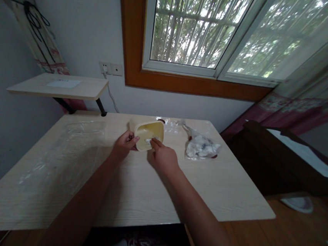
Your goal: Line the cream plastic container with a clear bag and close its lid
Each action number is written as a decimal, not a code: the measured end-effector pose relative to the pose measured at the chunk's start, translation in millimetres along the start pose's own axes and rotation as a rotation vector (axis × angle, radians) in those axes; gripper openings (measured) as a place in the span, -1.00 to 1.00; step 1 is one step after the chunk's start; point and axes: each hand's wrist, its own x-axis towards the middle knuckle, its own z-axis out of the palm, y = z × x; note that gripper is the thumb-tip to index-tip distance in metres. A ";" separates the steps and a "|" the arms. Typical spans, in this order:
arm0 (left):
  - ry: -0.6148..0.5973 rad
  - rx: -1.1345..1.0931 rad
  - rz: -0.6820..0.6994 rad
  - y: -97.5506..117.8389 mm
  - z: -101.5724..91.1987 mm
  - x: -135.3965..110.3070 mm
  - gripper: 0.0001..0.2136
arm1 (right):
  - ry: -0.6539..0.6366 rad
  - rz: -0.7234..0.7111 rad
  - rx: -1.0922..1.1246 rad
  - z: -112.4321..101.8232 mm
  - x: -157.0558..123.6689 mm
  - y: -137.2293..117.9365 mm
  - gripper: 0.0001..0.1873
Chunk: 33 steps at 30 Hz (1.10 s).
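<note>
The pale yellow container (pixel 153 131) tilts over the table (pixel 134 189), its hollow facing the person; at its left edge the left hand (pixel 124 143) pinches the rim, thumb and fingers closed; at its lower right the right hand (pixel 165 156) reaches fingertips inside to a small white scrap (pixel 148 141), whether gripping it I cannot tell; right of the container lies a clear plastic bag (pixel 202 147); left of it, flat transparent plastic (pixel 72 151).

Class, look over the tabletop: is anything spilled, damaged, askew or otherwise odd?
Nothing plainly stands out as spilled or damaged. The pale yellow, round-cornered tub is tilted, but the left hand holds it. Slightly untidy: the wrinkled, clear plastic sheet spread on the left of the pale wood-grain tabletop.
</note>
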 end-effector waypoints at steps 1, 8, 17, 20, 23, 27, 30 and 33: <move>0.002 0.001 0.000 1.3 -0.3 -0.2 -0.57 | -0.013 0.004 -0.008 -1.6 0.4 1.2 -0.39; 0.015 -0.031 -0.004 5.6 -4.4 0.4 -0.52 | -0.041 -0.153 0.104 -8.7 -4.3 -22.8 -0.31; 0.040 -0.072 0.000 5.2 -9.5 1.3 -0.50 | -0.053 -0.128 -0.027 -27.6 -0.3 -28.4 -0.40; 0.039 -0.091 -0.004 3.6 -9.5 2.3 -0.52 | -0.053 -0.080 -0.101 -32.1 2.1 -20.5 -0.42; 0.026 -0.086 -0.005 2.2 -10.0 3.5 -0.52 | -0.063 -0.108 -0.113 -33.8 5.0 -18.7 -0.44; 0.041 -0.069 0.003 3.2 -10.7 4.0 -0.53 | -0.116 -0.271 -0.033 -35.9 11.2 -25.4 -0.45; 0.035 -0.054 0.006 6.9 -10.9 2.9 -0.53 | -0.141 -0.315 0.005 -39.0 16.4 -28.7 -0.47; 0.041 -0.056 0.003 9.1 -11.5 2.3 -0.52 | -0.162 -0.254 -0.024 -42.6 21.1 -25.3 -0.53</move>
